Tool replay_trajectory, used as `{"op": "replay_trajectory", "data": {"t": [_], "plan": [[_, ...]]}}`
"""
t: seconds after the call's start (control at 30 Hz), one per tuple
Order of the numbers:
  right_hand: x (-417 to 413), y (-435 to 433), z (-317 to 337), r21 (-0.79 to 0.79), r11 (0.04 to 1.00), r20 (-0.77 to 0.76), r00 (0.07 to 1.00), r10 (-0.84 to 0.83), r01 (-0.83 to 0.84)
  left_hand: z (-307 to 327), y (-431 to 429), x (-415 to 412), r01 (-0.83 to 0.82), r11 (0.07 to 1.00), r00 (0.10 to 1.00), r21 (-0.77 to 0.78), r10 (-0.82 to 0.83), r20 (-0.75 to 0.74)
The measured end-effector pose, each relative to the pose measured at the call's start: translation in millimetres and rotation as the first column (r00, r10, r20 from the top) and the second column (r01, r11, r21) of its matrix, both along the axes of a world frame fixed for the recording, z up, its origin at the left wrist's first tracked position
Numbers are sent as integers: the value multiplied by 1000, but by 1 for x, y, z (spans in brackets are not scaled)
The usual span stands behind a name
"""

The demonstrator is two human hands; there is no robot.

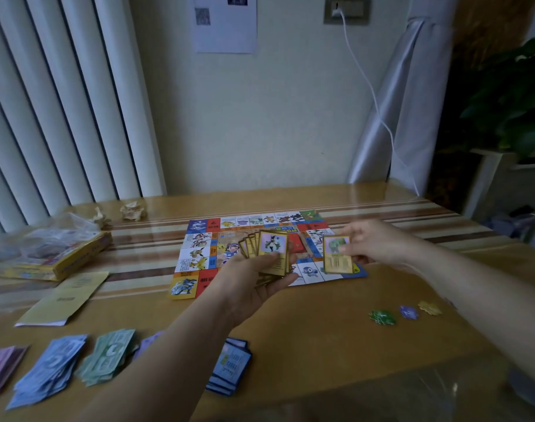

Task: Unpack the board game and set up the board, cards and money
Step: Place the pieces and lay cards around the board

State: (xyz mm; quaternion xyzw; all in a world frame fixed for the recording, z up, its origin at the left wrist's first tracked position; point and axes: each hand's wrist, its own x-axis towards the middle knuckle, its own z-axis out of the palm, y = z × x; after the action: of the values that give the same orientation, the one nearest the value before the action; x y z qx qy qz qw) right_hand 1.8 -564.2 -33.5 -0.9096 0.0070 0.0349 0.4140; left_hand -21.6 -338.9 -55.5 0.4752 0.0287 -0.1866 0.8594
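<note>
The colourful game board (pixel 199 239) lies unfolded in the middle of the wooden table (pixel 321 345). My left hand (pixel 254 284) holds a fan of yellow-bordered cards (pixel 270 251) above the board's near edge. My right hand (pixel 369 242) pinches a single yellow-bordered card (pixel 337 258) over the board's right side. Piles of paper money lie at the near left: purple (pixel 1 367), blue (pixel 50 367) and green (pixel 109 356). A stack of blue cards (pixel 231 367) sits beside my left forearm. Three small tokens, green (pixel 381 317), purple (pixel 408 312) and yellow (pixel 429 307), lie right of the board.
The yellow game box (pixel 65 260) with a clear plastic bag on it stands at the left. A yellow booklet (pixel 65 296) lies in front of it. Crumpled paper (pixel 132 210) sits at the table's far edge. A white cable (pixel 375 111) hangs down the wall.
</note>
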Motion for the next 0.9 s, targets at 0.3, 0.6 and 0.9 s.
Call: {"op": "replay_trajectory", "data": {"t": [0.3,0.6,0.9], "plan": [[3,-7,-45,-294,956,-141,990,-25,-17,-13,13,20,-181,982,978,-51,174,-117],[4,-3,-55,-337,941,-76,997,-12,-14,-12,18,25,-209,976,972,-61,201,-119],[7,-5,-58,-379,925,-33,999,-19,5,-8,34,30,-246,965,965,-93,234,-120]]}}
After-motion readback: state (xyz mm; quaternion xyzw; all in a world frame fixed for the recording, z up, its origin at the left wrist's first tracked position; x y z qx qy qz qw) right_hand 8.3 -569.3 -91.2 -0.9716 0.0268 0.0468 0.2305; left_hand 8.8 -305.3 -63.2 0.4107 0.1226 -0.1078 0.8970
